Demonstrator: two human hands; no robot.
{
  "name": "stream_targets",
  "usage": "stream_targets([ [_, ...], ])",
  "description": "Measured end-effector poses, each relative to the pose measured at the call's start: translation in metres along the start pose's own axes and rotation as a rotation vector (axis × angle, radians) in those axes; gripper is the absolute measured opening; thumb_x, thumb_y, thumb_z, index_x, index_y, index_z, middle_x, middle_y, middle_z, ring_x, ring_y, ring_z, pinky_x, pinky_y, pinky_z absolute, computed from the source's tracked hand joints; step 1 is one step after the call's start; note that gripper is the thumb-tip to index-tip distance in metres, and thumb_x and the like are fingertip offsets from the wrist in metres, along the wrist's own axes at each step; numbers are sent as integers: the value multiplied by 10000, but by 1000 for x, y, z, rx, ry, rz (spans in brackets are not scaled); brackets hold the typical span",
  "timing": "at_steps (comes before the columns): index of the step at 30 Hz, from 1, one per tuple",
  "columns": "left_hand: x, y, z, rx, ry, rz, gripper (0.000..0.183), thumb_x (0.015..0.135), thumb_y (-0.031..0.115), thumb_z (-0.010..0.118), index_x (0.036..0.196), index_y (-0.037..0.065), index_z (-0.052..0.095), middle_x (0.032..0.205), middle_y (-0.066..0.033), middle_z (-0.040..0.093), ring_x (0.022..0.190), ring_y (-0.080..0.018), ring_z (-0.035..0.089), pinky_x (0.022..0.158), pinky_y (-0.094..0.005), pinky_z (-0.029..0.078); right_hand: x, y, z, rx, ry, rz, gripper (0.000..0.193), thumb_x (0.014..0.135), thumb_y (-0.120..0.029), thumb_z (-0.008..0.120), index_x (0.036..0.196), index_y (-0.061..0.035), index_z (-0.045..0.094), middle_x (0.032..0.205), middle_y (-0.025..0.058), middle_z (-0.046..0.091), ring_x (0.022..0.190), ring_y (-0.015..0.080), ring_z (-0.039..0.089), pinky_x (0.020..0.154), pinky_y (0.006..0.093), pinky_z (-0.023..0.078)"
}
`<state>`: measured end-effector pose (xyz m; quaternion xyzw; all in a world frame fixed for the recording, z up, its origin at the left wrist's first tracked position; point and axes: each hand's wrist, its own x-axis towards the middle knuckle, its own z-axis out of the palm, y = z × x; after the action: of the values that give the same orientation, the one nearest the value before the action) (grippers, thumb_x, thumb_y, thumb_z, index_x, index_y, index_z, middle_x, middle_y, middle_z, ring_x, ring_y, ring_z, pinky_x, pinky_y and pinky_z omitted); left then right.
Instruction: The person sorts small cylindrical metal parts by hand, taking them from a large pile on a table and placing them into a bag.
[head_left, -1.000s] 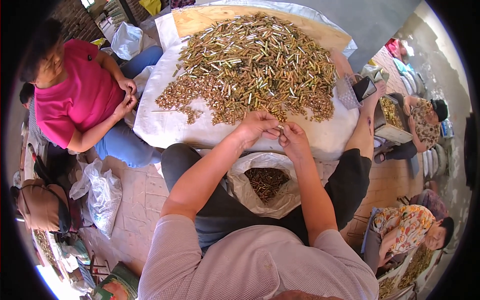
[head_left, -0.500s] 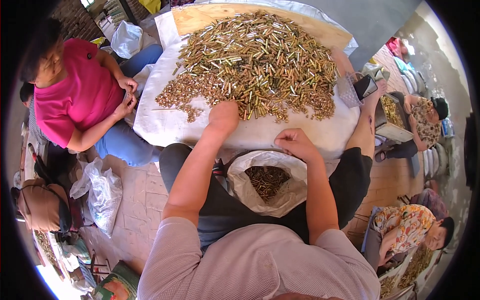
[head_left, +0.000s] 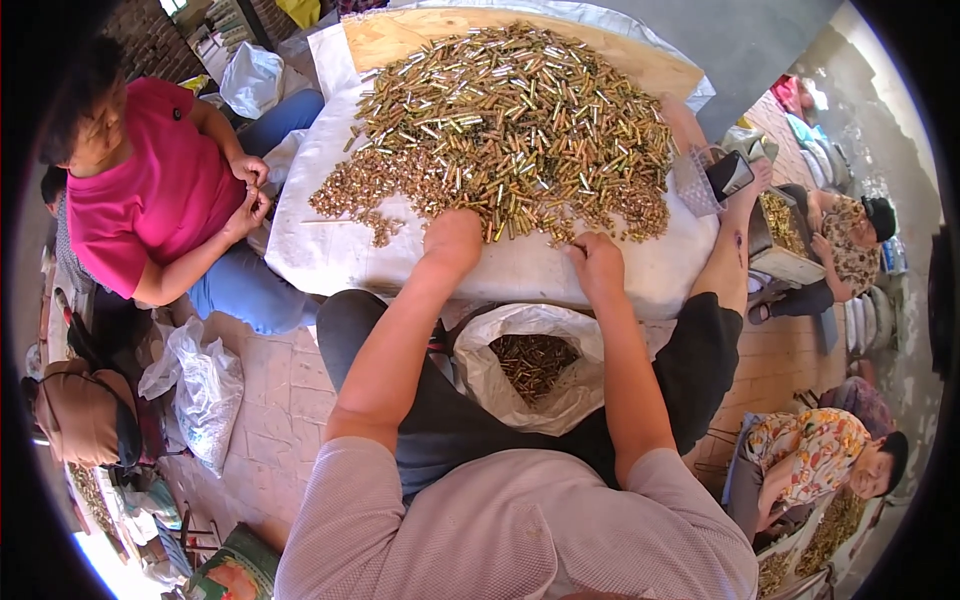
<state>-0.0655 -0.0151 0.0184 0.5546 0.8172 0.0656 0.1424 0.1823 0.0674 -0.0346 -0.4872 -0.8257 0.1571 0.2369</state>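
A wide heap of small brass-coloured metal tubes [head_left: 530, 120] covers the white cloth-topped table in front of me. Along its near left side lie smaller copper-coloured pieces [head_left: 365, 190]. My left hand [head_left: 455, 240] is closed at the near edge of the heap, and its fingertips are hidden behind the knuckles. To the right, my right hand [head_left: 600, 262] is also closed, its pinched fingers touching or just short of the nearest pieces. Whatever either hand holds is too small or too hidden to name. Between my knees, an open white sack [head_left: 475, 345] contains more metal tubes.
A wooden board [head_left: 400, 32] backs the heap. At the left sits a person in a pink top [head_left: 150, 190], hands together. A phone [head_left: 730, 175] lies at the table's right edge. Plastic bags [head_left: 208, 390] rest on the brick floor; other people sit at the right.
My right hand has moved up and forward from above the sack to the heap's near edge. My left hand has shifted slightly right and nearer to me.
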Motion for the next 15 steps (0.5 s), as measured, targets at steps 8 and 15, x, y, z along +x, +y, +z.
stream_targets([
  [8,5,-4,14,38,-25,51,211,849,36,554,965,2,727,1022,-223,704,973,-357,697,826,-433,570,2,-7,-10,-41,-86,-50,138,828,-150,614,863,-21,650,923,238,626,871,420,622,793,487,499],
  [15,7,-14,11,-30,101,139,205,839,45,570,970,-41,702,992,-217,707,881,-359,705,784,-443,573,-3,-2,-7,111,-26,-135,95,820,-83,624,860,-2,652,830,195,658,769,354,649,707,431,516],
])
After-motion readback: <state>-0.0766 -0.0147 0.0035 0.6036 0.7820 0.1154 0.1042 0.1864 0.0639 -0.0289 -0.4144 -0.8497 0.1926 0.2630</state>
